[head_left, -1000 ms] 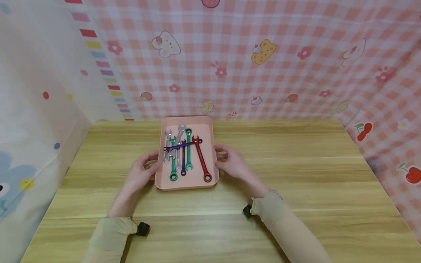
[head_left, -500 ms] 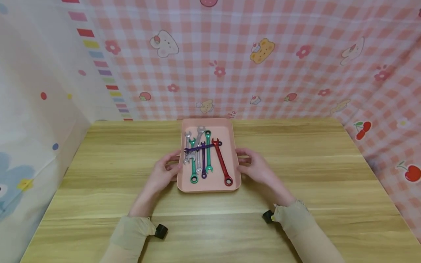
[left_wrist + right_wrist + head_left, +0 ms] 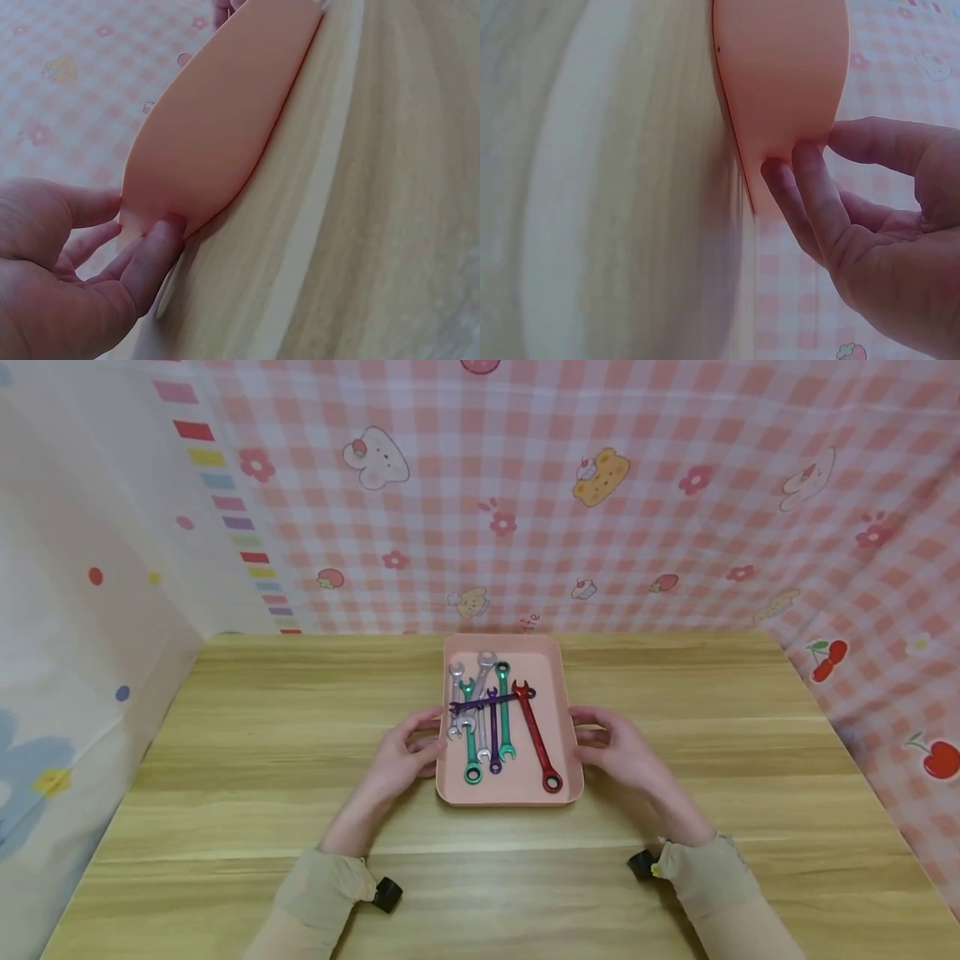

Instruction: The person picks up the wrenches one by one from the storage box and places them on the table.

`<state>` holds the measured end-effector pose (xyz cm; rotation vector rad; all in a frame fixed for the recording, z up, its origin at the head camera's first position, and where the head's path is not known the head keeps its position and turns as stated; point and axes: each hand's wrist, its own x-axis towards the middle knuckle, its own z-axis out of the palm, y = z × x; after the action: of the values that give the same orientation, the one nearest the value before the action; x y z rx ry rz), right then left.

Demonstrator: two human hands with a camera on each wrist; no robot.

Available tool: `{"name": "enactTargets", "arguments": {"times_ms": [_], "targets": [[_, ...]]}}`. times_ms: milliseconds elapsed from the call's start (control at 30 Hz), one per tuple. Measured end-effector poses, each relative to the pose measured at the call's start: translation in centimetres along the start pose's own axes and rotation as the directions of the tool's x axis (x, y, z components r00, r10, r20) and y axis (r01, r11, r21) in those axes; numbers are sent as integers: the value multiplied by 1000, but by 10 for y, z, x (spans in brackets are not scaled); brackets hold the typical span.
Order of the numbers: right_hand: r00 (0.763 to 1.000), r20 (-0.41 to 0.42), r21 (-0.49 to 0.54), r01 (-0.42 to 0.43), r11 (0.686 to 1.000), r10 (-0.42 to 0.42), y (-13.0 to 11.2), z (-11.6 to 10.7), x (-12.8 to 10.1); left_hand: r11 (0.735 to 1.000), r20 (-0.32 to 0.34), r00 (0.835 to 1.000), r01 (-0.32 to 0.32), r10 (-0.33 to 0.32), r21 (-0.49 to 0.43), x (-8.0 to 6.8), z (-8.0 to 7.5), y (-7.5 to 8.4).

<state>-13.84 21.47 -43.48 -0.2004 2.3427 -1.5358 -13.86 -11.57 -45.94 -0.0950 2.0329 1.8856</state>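
A shallow pink tray (image 3: 517, 791) rests on the wooden table between both hands. My left hand (image 3: 405, 753) holds its left side and my right hand (image 3: 621, 750) its right side, fingers bent against the outer walls. In both wrist views the fingertips press the smooth wall, with one digit of each hand at the rim. Inside lie several combination wrenches: a red wrench (image 3: 537, 737) on the right, green wrenches (image 3: 505, 714), a purple wrench (image 3: 494, 735) and silver wrenches (image 3: 486, 670) on the left. Another purple wrench (image 3: 480, 702) lies crosswise over the others.
The wooden table (image 3: 720, 735) reaches back to a pink checked cloth (image 3: 480, 518) hung behind it. A white cloth (image 3: 97, 552) hangs along the left side. The tray's far edge sits close to the back cloth. Black wrist cameras (image 3: 387, 895) sit at both cuffs.
The tray has slid to the right along the table, wrenches and all. Both hands have moved with it, keeping their places at its sides.
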Motion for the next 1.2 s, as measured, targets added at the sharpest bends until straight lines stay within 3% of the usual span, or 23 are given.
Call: {"name": "enactTargets", "arguments": {"times_ms": [633,800,967,1200], "targets": [[998,-33,-90,-54,994,52,-6,3,0,1000,20,1000,15,-15,-2,-4,-1,1],[994,-97,-146,-60,987,46,-15,0,3,1000,35,999,16,-16,-2,-3,1,1],[990,-142,-219,-43,975,11,-43,-3,16,1000,41,999,13,-13,-2,-2,1,0],[990,-101,-250,-120,961,97,-76,4,58,1000,44,999,4,-4,8,-1,-2,0]]}}
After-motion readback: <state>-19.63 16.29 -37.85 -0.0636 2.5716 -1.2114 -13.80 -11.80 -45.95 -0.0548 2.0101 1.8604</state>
